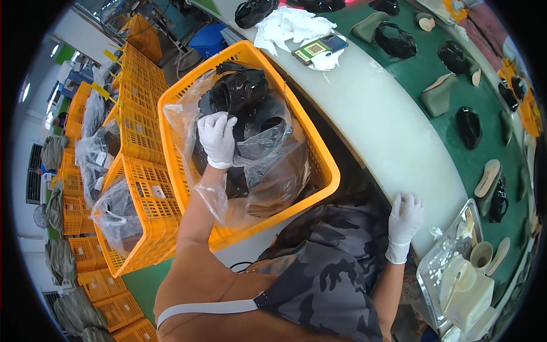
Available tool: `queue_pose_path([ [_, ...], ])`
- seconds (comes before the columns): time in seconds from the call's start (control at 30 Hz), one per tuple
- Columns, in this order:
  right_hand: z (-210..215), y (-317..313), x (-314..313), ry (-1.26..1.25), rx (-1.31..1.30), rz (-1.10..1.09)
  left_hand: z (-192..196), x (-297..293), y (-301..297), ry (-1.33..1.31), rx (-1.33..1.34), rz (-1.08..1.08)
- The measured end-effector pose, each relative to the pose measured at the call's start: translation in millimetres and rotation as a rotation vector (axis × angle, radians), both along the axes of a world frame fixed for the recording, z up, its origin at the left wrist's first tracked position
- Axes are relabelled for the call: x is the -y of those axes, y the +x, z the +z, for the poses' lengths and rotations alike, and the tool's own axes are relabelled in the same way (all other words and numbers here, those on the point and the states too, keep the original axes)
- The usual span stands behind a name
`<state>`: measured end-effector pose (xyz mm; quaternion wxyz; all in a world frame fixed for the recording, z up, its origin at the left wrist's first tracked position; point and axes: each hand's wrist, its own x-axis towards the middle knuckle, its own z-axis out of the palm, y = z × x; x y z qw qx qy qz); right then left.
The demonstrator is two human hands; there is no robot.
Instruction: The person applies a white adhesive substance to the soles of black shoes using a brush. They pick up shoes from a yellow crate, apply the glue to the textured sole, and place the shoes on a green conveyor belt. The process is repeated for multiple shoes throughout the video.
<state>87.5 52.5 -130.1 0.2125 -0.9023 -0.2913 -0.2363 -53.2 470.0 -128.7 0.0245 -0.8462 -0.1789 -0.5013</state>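
Close to us, our right hand (404,219) in its white glove lies flat on the edge of the white counter (376,131), fingers open, holding nothing. Beside it is a clear tray (441,259) with a cream pot of glue and a cup. A little further off, our left hand (216,138), gloved too, reaches down into the orange basket (319,165). Its fingers curl onto the clear plastic bag (268,171) full of black shoe parts (242,91), but we cannot tell if it really grips yet. The bag sits inside the basket, just left of the counter. We think the bag is thin, slippery and easy to rip, and the load inside looks soft and floppy but a bit heavy all together. It may be best to grab one black piece itself, or bunch the bag at its top. Further away, more black pieces and tan soles lie on the green belt (421,74), and more orange baskets stand on the left.
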Motion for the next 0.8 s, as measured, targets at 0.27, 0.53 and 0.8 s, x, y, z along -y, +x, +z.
queue_pose_path([
  [0.27,0,-1,2,0.025,-0.003,0.016,49,-24,-3,0.064,-0.122,-0.021],
  [0.53,3,-2,3,0.029,-0.017,0.03,130,5,22,-0.257,0.291,-0.19],
  [0.8,25,-18,14,1.155,-0.889,0.357,139,190,90,-0.107,0.08,-1.047],
])
